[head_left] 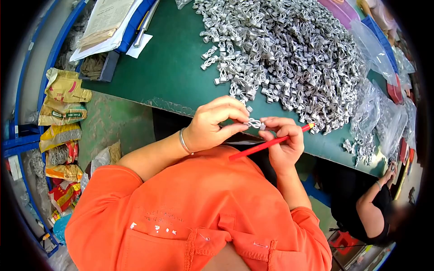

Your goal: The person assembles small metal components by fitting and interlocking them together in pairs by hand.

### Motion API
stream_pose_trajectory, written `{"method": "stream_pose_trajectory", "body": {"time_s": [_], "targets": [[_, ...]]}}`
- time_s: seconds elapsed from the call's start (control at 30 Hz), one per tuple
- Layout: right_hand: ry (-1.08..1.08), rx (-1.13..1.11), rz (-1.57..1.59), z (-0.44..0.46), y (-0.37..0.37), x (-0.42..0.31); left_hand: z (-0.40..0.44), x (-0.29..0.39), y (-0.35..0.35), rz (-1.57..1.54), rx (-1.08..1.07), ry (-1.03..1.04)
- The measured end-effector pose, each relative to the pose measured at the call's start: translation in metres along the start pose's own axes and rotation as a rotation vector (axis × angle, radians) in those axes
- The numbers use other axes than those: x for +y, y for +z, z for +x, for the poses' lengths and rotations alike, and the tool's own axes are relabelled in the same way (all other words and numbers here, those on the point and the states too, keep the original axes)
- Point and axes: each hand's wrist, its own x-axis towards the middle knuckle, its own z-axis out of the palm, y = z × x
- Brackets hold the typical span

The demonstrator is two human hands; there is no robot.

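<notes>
A small grey looped piece with ribbed ends (pixel 255 123) is held between my two hands, just off the table's front edge. My left hand (pixel 217 121) pinches its left end between thumb and fingers. The fingertips of my right hand (pixel 285 142) close on its right end. A slim red stick with a yellowish tip, like a pen or pencil (pixel 271 142), also lies in my right hand, slanting between the fingers. A large heap of similar grey pieces (pixel 289 49) spreads over the green table (pixel 149 77) just beyond my hands.
Clear plastic bags (pixel 391 122) lie at the table's right side. Papers (pixel 106 25) and a grey bin (pixel 100 67) sit at the far left corner. Printed sacks (pixel 63 113) fill a blue rack on the left. Another person (pixel 370 207) sits at right, hands by the table edge.
</notes>
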Motion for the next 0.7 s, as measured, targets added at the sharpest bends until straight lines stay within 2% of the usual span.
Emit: {"method": "stream_pose_trajectory", "body": {"time_s": [0.07,0.1,0.17,0.23,0.33,0.43,0.53,0.57,0.63,0.7], "targets": [[-0.077,-0.099,-0.030,0.006,-0.004,-0.008,-0.003,0.002,-0.007,0.052,-0.061,0.082],[-0.067,-0.093,-0.011,0.003,-0.006,-0.005,-0.011,0.005,-0.010,0.020,-0.097,0.035],[0.084,-0.026,-0.075,-0.001,-0.006,0.000,-0.023,0.006,-0.017,0.007,-0.210,-0.043],[0.047,-0.065,-0.229,0.004,-0.004,0.006,-0.030,0.003,-0.019,0.038,-0.233,-0.071],[-0.088,-0.217,-0.494,0.014,0.011,0.010,-0.040,-0.003,-0.018,0.108,-0.281,-0.233],[-0.241,-0.319,-0.672,0.026,0.021,0.018,-0.040,-0.007,-0.017,0.120,-0.324,-0.234],[-0.255,-0.233,-0.681,0.024,0.021,0.017,-0.032,-0.001,-0.019,0.165,-0.328,-0.313],[-0.217,-0.175,-0.685,0.022,0.019,0.013,-0.030,0.000,-0.016,0.166,-0.329,-0.314],[0.118,0.007,-0.328,0.016,0.019,0.004,-0.025,0.001,-0.007,-0.014,-0.154,-0.406],[0.415,0.082,0.173,0.017,0.014,-0.003,-0.023,-0.002,-0.001,-0.094,-0.122,-0.419]]}}
